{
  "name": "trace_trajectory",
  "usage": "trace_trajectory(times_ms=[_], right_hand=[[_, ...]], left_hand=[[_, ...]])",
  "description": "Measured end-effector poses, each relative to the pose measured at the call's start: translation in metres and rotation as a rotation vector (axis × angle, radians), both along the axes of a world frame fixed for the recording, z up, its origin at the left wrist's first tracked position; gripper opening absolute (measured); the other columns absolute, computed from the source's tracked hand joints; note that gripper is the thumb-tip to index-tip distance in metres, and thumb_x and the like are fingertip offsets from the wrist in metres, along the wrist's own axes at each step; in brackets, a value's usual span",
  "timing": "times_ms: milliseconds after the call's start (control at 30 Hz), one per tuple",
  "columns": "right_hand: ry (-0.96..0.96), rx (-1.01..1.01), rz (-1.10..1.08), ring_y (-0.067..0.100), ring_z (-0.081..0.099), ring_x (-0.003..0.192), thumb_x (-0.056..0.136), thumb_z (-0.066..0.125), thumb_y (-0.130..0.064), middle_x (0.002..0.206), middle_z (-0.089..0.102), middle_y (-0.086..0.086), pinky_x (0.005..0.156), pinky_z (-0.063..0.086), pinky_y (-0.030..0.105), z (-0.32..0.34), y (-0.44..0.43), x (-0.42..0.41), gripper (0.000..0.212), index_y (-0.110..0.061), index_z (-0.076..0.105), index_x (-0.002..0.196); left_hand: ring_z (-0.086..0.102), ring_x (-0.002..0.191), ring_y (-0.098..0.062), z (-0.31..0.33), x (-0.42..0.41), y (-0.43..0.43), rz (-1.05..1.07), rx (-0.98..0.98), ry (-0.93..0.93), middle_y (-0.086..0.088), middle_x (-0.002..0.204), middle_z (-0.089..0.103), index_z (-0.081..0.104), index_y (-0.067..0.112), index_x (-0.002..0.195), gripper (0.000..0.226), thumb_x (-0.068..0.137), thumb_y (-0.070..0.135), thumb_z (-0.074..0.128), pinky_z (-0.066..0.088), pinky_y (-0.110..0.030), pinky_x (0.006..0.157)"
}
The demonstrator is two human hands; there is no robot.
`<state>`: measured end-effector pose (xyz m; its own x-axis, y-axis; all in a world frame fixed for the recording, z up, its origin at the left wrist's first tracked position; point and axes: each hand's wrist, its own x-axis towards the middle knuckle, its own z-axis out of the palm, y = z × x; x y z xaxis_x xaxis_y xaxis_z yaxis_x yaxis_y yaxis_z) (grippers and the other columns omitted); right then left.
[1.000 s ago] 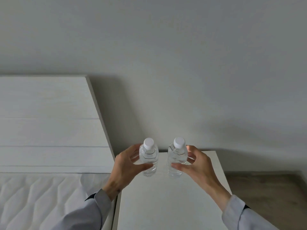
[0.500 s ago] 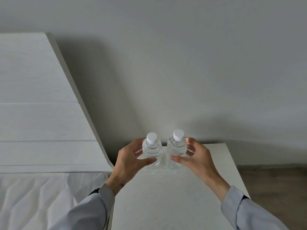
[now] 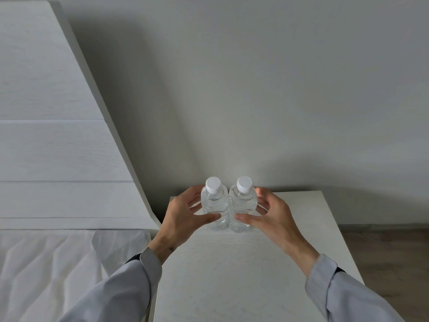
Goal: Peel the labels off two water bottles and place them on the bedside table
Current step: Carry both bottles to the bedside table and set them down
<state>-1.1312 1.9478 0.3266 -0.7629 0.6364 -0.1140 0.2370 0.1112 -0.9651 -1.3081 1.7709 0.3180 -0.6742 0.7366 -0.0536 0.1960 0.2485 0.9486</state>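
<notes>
Bottles upright, touching, at bedside table (image 3: 301, 228) back edge.
Left hand (image 3: 183, 214) grips left bottle (image 3: 213, 205), right hand (image 3: 269, 217) grips right bottle (image 3: 243, 205); both label-free.

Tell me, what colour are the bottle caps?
White, both caps, seen in the head view.

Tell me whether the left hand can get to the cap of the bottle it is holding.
Probably yes. The left hand grips the left bottle around its body, and the white cap just above its fingers is bare, with nothing over it.
</notes>
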Motion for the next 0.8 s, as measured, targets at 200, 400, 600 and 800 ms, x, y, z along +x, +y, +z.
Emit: trace_trajectory(times_ms=[200,400,600,800], right_hand=[[-0.015,0.024,0.055,-0.001,0.069,0.118,0.062,0.100,-0.024,0.116,0.078,-0.012,0.105,0.050,0.021,-0.0046,0.0048,-0.0002,0.061,-0.032,0.069,0.115],[-0.019,0.051,0.044,0.002,0.066,0.122,0.062,0.100,-0.030,0.122,0.075,-0.012,0.098,0.055,0.024,-0.0043,0.0045,-0.0002,0.065,-0.034,0.068,0.118],[-0.008,0.043,0.033,0.001,0.066,0.123,0.063,0.100,-0.030,0.122,0.075,-0.014,0.100,0.055,0.024,-0.0064,0.0024,0.0001,0.064,-0.039,0.067,0.118],[-0.017,0.054,0.037,-0.002,0.065,0.121,0.060,0.099,-0.036,0.120,0.074,-0.017,0.094,0.056,0.016,-0.0044,0.0028,-0.0010,0.065,-0.043,0.066,0.115]], left_hand=[[0.068,0.132,-0.008,0.0011,-0.0035,-0.0031,-0.083,-0.043,0.012,0.009,0.137,0.074,0.064,0.020,0.140,0.071,0.076,0.020,0.096,0.049,-0.039,0.119],[0.069,0.129,-0.005,0.0036,-0.0063,-0.0043,-0.101,-0.073,0.025,0.010,0.133,0.076,0.066,0.020,0.139,0.070,0.076,0.017,0.096,0.054,-0.032,0.112],[0.067,0.130,-0.004,0.0050,-0.0062,-0.0014,-0.112,-0.070,0.015,0.011,0.134,0.075,0.064,0.022,0.141,0.069,0.079,0.017,0.094,0.054,-0.024,0.109],[0.069,0.129,-0.008,0.0048,-0.0015,-0.0014,-0.073,-0.072,0.032,0.011,0.134,0.074,0.063,0.022,0.140,0.071,0.078,0.020,0.095,0.056,-0.030,0.110]])
